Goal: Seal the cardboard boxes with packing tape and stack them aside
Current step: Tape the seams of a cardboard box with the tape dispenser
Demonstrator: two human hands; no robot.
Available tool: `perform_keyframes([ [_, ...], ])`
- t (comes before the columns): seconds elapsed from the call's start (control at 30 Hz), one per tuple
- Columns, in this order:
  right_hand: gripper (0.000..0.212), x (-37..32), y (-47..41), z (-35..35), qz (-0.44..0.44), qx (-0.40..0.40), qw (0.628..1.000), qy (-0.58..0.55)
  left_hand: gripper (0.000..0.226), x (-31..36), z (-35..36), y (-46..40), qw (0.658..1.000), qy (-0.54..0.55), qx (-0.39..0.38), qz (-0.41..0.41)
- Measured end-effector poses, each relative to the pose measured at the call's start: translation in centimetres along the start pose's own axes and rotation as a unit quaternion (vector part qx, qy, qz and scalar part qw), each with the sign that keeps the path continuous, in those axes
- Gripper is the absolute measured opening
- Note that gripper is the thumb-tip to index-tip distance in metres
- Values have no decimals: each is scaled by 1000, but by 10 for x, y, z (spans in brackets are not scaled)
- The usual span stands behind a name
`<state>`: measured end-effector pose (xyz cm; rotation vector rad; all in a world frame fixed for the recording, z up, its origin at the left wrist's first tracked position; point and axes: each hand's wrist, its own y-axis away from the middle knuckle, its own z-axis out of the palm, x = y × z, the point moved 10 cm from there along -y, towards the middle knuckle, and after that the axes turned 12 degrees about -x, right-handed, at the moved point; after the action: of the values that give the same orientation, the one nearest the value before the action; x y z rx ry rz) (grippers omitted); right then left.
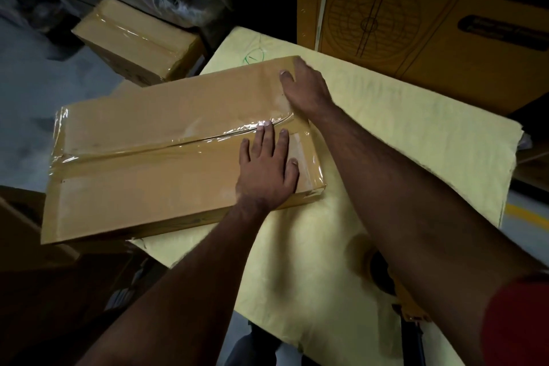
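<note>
Head view, long box: we are looking at one flat cardboard box [154,163] lying on the yellow-covered table [386,157], its left end overhanging the table's edge.
Long axis: it is running from lower left to upper right across the view, with the near right corner pointing toward us.
Tape on box: clear packing tape [142,154] is running along the centre seam lengthwise and wrapping over both short ends.
Left hand: our left hand [267,169] is lying flat on the right end of the lid, fingers straight and spread, fingertips reaching the seam.
Right hand: our right hand [306,89] is resting on the far right corner of the same box, thumb on the lid; the fingers are going over the far edge and we cannot tell how they are lying.
Second box: one taped box [136,41] is sitting well apart at upper left, off the table.
Printed carton: one large printed carton [430,24] is standing at the table's far right.
Tape roll: one roll [371,261] is lying near us on the table, partly hidden under the right forearm.
Count: we are counting three boxes, one roll, two hands.
</note>
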<state>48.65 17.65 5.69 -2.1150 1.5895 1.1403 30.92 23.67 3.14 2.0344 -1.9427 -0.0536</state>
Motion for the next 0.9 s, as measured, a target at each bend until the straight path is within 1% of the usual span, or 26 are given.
perform_keyframes([
  [0.07, 60, 7, -8, 8, 12, -48, 999, -18, 72, -1, 1, -1, 1000, -2, -2, -1],
  [0.17, 62, 25, -16, 5, 62, -113, 991, -23, 72, -1, 0, -1, 1000, -1, 2, -2],
  [0.2, 63, 26, -18, 0, 63, -110, 992, -15, 72, 0, 0, 0, 1000, -2, 6, 0],
  [0.23, 62, 25, -20, -7, 54, -80, 995, -13, 72, 1, -1, 1, 1000, -2, 9, 2],
  [0.3, 58, 14, -22, -21, 29, 5, 999, -20, 71, 1, -1, 0, 1000, 1, 12, 3],
  [0.33, 56, 8, -24, -20, 26, 14, 999, -14, 70, 0, -1, 0, 1000, 0, 15, 3],
  [0.4, 60, 9, -32, -6, 63, -35, 997, 0, 70, 0, -1, -1, 1000, 0, 15, 4],
  [0.47, 72, 23, -32, 1, 135, -79, 988, -16, 70, 1, 0, 0, 1000, 1, 11, 5],
  [0.5, 73, 29, -30, -3, 155, -65, 985, -25, 70, 1, -1, 1, 1000, 2, 13, 5],
  [0.53, 70, 33, -30, -11, 158, -19, 987, -24, 70, 2, -2, 1, 1000, 4, 15, 6],
  [0.57, 65, 31, -29, -21, 145, 35, 989, -14, 69, 2, -3, 0, 1000, 5, 17, 6],
  [0.6, 59, 23, -31, -27, 114, 72, 991, 8, 69, 1, -3, 0, 1000, 6, 19, 5],
  [0.63, 54, 10, -37, -29, 74, 81, 993, 40, 69, 1, -2, 0, 1000, 7, 19, 5],
  [0.7, 49, -21, -54, -25, -8, 43, 993, 109, 68, 1, 0, 1, 1000, 7, 18, 6],
  [0.77, 49, -46, -75, -10, -53, -33, 982, 178, 67, 1, 0, 1, 1000, 7, 24, 6],
  [0.8, 52, -51, -84, 2, -52, -84, 972, 214, 67, 1, 0, 1, 1000, 8, 25, 7],
  [0.83, 58, -51, -90, 13, -31, -134, 960, 245, 67, 1, 0, 0, 1000, 8, 26, 9],
  [0.87, 67, -44, -94, 20, 3, -173, 948, 267, 67, 1, 1, 0, 1000, 7, 27, 10],
  [0.9, 75, -37, -95, 23, 38, -194, 940, 276, 67, 1, 1, 0, 999, 5, 30, 10],
])
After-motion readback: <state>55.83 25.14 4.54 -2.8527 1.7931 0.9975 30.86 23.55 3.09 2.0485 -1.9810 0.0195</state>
